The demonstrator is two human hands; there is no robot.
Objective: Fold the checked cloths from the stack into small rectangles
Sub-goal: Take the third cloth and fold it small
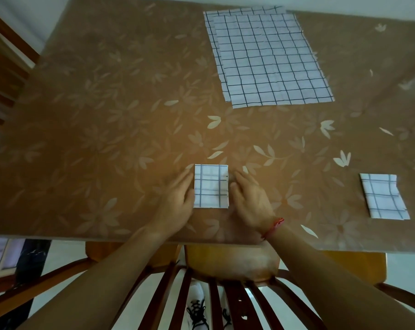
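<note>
A white cloth with dark checks, folded into a small rectangle [210, 186], lies flat near the table's front edge. My left hand [177, 198] rests flat on the table against its left side, fingers together and touching the cloth's edge. My right hand [250, 198] lies flat just to its right, fingertips at the cloth's edge. Neither hand grips anything. A stack of unfolded checked cloths [268, 58] is spread out at the far side of the table. Another folded checked cloth [383, 196] sits at the right.
The table [94, 115] is covered by a brown cloth with a pale leaf print. A wooden chair back [225, 294] stands right below the front edge, between my arms. Another wooden chair [4, 67] is at the far left.
</note>
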